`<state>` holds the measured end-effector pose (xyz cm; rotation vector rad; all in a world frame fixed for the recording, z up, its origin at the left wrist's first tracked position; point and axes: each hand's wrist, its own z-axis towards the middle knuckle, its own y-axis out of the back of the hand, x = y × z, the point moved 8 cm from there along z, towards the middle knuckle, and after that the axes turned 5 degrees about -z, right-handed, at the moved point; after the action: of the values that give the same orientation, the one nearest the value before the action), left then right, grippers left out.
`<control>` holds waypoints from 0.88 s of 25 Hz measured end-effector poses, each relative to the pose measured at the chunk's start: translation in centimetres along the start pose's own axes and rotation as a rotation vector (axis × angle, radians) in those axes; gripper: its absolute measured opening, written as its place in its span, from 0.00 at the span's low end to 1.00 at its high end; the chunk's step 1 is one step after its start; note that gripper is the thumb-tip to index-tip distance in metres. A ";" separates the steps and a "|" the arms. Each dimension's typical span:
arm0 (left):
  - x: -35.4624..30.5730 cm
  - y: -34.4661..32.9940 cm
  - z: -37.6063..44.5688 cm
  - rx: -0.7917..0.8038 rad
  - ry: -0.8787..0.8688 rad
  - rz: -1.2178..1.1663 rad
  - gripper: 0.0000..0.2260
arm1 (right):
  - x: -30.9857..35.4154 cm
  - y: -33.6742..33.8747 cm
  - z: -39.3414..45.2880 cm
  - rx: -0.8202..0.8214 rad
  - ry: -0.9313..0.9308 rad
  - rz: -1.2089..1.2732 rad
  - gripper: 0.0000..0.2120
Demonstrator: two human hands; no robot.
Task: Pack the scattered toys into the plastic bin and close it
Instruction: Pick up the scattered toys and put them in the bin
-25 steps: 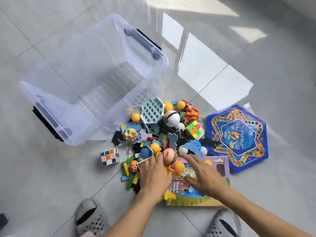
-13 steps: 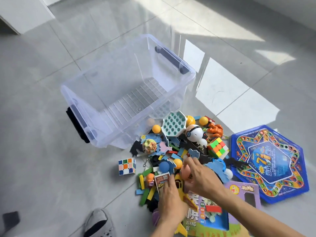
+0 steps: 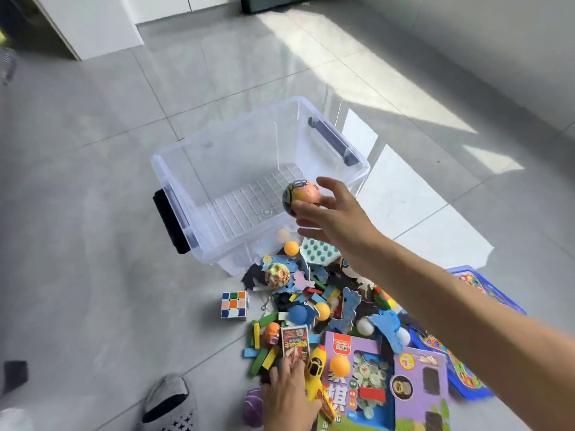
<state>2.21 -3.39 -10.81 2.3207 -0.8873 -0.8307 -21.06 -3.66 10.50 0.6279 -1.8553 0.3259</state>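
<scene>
Over the near rim of the plastic bin [image 3: 217, 144], the right hand [image 3: 334, 219] has a printed ball [image 3: 301, 196] at its fingertips, fingers spread loosely round it w/ thumb underneath. Light hold, looks to me like it's about to let go; can't tell if the ball is actually free of the fingers yet. The ball is above the bin's inside, not resting in it.

Progress: barely started, I'd say. The bin floor looks bare, ribbed bottom showing right through, and a pale ball seen thru the near wall could be inside or outside, can't tell. No lid anywhere in view, so closing is a long way off.

Still on the tiles just in front of the bin, approx. everything: the toy pile [image 3: 314, 293] w/ foam pieces, wooden blocks, several orange balls, a teal hex tray [image 3: 320, 251], a blue ball. A puzzle cube [image 3: 235, 304] sits a bit apart to the pile's left side. A purple boxed game [image 3: 413, 396] lies flat at the near end, and a blue board [image 3: 466, 377] pokes out under the right forearm, partly hidden.

The left hand [image 3: 287, 396] is down at the pile's near edge, fingers on a small card pack [image 3: 295, 340] beside a yellow toy car [image 3: 315, 371]; touching or gripping, I can't tell from here. Prob. the next item in.
</scene>
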 end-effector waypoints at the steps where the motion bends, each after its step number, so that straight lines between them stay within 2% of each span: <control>1: -0.1 -0.1 0.2 -0.024 -0.007 0.013 0.31 | 0.0 -0.4 1.2 0.017 0.001 0.031 0.30; 3: 0.0 -0.1 1.0 -0.061 -0.031 -0.017 0.29 | -0.9 0.1 1.9 0.012 -0.007 0.029 0.28; 5: 0.5 0.2 1.8 -0.059 -0.041 -0.098 0.27 | -3.2 2.2 0.3 -0.031 -0.053 -0.055 0.21; 8: 0.1 1.1 1.7 -0.025 -0.078 -0.121 0.24 | -9.9 5.7 -5.0 -0.147 -0.198 -0.160 0.09; 10: -0.4 2.2 1.1 -0.004 -0.071 -0.187 0.23 | -15.3 7.5 -9.0 -0.187 -0.246 -0.364 0.07; 14: -2.0 8.0 -0.3 -0.088 -0.067 -0.658 0.23 | -25.6 7.0 -16.3 0.005 -0.310 -1.002 0.17; 17: -4.4 17.6 -0.7 -0.308 -0.139 -1.074 0.20 | -28.4 5.1 -18.1 0.073 -0.253 -1.082 0.23; 20: -5.8 28.1 0.1 -0.534 -0.193 -1.188 0.17 | -25.6 3.0 -15.8 0.073 -0.041 -1.117 0.27; 22: -4.9 32.1 0.2 -0.662 -0.192 -1.197 0.18 | -24.9 0.8 -14.9 0.186 0.070 -1.235 0.31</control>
<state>-13.78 -20.88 11.36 1.9871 0.7870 -1.4992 -3.33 11.05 -7.11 1.6996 -1.0803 -0.3050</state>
